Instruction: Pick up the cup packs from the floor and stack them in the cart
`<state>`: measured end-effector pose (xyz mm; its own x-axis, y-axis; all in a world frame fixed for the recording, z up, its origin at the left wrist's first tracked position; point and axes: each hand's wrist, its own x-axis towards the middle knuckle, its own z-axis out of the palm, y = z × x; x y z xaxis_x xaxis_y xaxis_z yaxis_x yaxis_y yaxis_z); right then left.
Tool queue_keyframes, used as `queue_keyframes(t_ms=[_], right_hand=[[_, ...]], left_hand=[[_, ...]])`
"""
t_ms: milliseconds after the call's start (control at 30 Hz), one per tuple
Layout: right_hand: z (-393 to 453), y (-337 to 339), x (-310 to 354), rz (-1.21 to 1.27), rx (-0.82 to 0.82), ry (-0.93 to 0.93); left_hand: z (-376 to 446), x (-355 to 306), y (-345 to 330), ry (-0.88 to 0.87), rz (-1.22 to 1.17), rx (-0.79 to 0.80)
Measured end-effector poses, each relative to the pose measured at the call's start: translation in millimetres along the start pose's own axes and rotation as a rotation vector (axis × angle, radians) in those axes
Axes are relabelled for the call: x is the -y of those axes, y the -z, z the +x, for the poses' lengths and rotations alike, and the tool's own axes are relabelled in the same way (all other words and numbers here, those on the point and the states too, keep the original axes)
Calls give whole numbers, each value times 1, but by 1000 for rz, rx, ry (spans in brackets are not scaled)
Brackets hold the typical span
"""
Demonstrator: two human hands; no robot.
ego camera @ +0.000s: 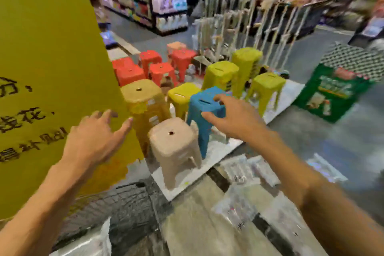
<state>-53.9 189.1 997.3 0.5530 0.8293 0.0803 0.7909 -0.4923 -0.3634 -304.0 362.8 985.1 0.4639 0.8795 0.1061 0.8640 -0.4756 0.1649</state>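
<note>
Hands hover empty, fingers spread: left hand (97, 141) at nine o'clock, right hand (234, 116) at one o'clock over stools (174, 147); grips released. Cup packs (239, 208) lie at five o'clock; cart (128, 203) at seven.

This is a shop, a large self-service store. Tall shelves (166, 2) at the back are packed row upon row with bottles and packets, and an aisle of grey floor (332, 135) runs between them. Plastic stools (220, 75) in red, yellow, blue and beige stand in stacks, grouped by colour, on a low white platform (209, 162). Behind them a rack of mops (259, 25) holds many long handles side by side. A yellow sign (47, 68) with printed characters fills the left. A green printed carton (330, 93) sits on the floor at right, and a wire cart (133, 199) is near the bottom edge.
</note>
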Motion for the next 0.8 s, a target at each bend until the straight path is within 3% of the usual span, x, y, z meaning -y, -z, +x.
queue_keyframes(t_ms=[200,433,633,800], right_hand=[[-141,64,-161,-28,-142,-378],[-354,90,-324,8,-253,-771],[-488,55,-399,144,-281,-1118],[-539,-24,-437,281,-256,-1383]], left_hand=[[-32,-186,-35,-423,-36,82],[-163,-396,-110,-795,-117,267],[-262,-497,-191,-994,-73,490],[-314,-542,-293,-1123,26,664]])
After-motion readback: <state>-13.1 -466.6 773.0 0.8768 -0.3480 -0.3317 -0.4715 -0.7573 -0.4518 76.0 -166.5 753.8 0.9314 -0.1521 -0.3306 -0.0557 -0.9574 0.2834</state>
